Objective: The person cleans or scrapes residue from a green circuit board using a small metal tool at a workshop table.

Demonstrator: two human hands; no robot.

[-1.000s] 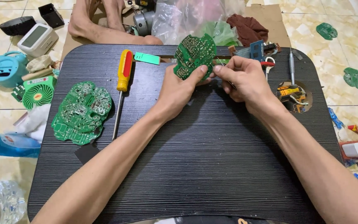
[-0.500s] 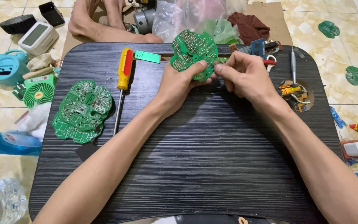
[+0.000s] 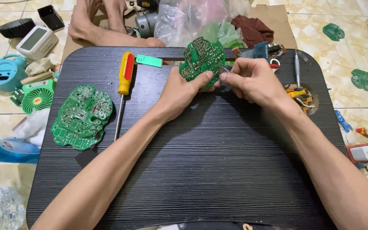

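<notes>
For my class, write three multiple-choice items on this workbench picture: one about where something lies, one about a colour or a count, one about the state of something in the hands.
1. Where does the screwdriver lie?
A. between the flat circuit board and the hands
B. on the floor tiles
C. in the right hand

2. How many green circuit boards are on or above the black ridged tabletop?
A. one
B. two
C. four

3. How is the held board?
A. flat on the table
B. lifted, tilted up, gripped by both hands
C. snapped in two

Answers:
1. A, the yellow and red handled screwdriver rests on the table right of the flat green circuit board.
2. B, that one plus the green round-edged circuit board in the hands.
3. B, the left hand holds its lower edge while the right hand pinches its side.
</notes>
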